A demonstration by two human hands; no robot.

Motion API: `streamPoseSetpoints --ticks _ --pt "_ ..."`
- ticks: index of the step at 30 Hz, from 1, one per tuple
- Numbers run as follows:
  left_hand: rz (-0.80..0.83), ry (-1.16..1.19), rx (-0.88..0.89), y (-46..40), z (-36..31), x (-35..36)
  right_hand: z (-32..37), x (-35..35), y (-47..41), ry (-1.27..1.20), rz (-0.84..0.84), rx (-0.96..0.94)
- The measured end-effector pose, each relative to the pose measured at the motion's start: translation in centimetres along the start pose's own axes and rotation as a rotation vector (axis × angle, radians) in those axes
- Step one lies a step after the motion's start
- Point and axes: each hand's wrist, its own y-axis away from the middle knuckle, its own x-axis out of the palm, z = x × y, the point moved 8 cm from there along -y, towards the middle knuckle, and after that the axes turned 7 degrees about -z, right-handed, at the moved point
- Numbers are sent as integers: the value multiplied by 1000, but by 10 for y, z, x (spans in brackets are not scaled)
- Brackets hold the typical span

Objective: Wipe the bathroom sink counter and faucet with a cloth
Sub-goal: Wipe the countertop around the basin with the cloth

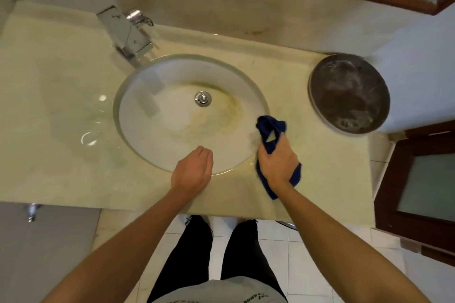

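Beside the sink (128,96), right hand (277,162) grips cloth (270,128) (bunched, blue).

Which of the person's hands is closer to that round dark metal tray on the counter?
The right hand, gripping the dark blue cloth, is nearer the round dark metal tray, just below-left of it. The left hand sits farther away, at the white basin's front rim.

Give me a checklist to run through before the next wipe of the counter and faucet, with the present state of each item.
1. Cloth in hand: ok, the right hand grips the blue cloth.
2. Cloth on the surface: ok, it lies at the sink's right rim.
3. Left hand free: ok, loosely curled, holding nothing.
4. Faucet reachable: ok, nothing stands before it.
5. Round dark tray in the way: not ok, it occupies the counter's right end.
6. Cloth damp: cannot tell.
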Motion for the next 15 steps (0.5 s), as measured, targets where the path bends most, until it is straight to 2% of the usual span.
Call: streamPoseSetpoints --ticks 4,6,8,11,15 --pt "-125 307 -162 -5 14 -19 77 63 4 -63 289 -98" --pt "-212 414 -266 -8 22 -37 103 78 4 -187 351 -73" --pt "-236 409 -291 -14 30 -48 115 68 -1 -398 288 3" --pt "-165 288 -265 -23 45 -50 103 28 -16 -654 225 102" --pt "-46 208 -290 -30 60 -41 27 -51 -44 -633 85 135"
